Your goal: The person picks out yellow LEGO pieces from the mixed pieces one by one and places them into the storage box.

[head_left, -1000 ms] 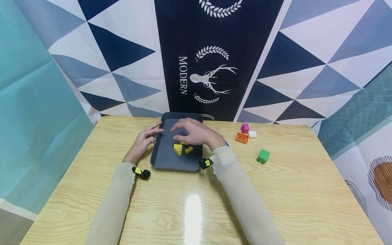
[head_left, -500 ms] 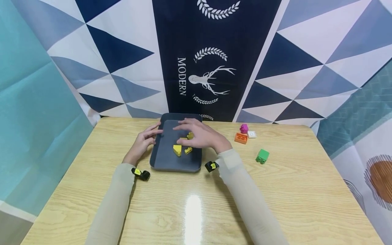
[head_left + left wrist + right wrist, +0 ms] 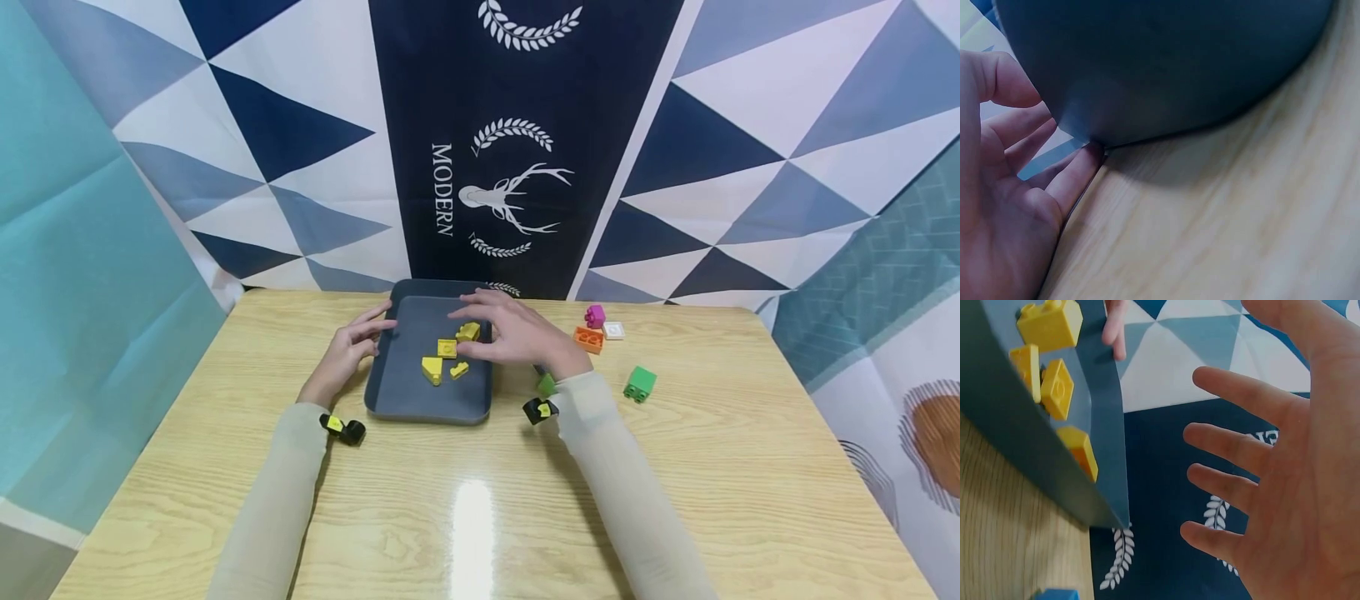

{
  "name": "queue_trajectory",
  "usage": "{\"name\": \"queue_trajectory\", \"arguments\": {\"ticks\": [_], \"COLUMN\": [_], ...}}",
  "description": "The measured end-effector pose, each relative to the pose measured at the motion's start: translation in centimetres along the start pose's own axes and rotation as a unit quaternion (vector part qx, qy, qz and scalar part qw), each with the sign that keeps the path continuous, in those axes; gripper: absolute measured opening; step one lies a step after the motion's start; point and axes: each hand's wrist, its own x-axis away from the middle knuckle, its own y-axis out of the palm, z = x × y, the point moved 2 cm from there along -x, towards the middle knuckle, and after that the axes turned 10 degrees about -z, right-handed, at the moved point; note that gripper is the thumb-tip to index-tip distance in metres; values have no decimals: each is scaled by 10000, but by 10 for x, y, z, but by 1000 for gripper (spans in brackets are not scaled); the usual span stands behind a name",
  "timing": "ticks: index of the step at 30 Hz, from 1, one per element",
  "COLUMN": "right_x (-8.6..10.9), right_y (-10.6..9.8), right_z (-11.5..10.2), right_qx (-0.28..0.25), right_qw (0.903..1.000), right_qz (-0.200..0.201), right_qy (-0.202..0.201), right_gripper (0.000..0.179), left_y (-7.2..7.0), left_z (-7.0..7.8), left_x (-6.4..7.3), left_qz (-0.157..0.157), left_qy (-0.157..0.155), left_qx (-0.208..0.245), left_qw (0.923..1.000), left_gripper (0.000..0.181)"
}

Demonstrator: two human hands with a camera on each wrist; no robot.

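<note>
A dark grey tray (image 3: 420, 402) lies on the wooden table, with several yellow toy bricks in it. A wedge-shaped yellow brick (image 3: 432, 369), a square yellow brick (image 3: 447, 348) and a small yellow piece (image 3: 459, 370) sit near its middle. Another yellow brick (image 3: 468, 332) is partly hidden by my right hand (image 3: 513, 333). That hand hovers over the tray's right side, fingers spread with nothing in them, as the right wrist view confirms. Extended fingers of my left hand (image 3: 347, 354) touch the tray's left side; the left wrist view shows fingertips against its outer wall.
Right of the tray, a green brick (image 3: 640, 383), an orange brick (image 3: 588, 339), a magenta brick (image 3: 595, 316) and a white piece (image 3: 613, 331) lie on the table. A green piece (image 3: 547, 385) shows beside my right wrist. Patterned cloth (image 3: 315, 167) hangs behind.
My right hand has moved to the right across the tray, uncovering more yellow bricks. My left hand has stayed at the tray's left side. The head view has shifted slightly.
</note>
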Motion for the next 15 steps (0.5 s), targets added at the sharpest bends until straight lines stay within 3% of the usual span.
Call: {"name": "queue_trajectory", "arguments": {"ticks": [15], "right_x": [31], "right_y": [-2], "right_z": [33], "right_qx": [-202], "right_qw": [9991], "right_qz": [231], "right_qy": [305], "right_gripper": [65], "left_y": [1], "left_z": [1], "left_x": [1], "left_qz": [-6], "left_qy": [-15], "left_qx": [-24], "left_qw": [10000], "left_gripper": [53]}}
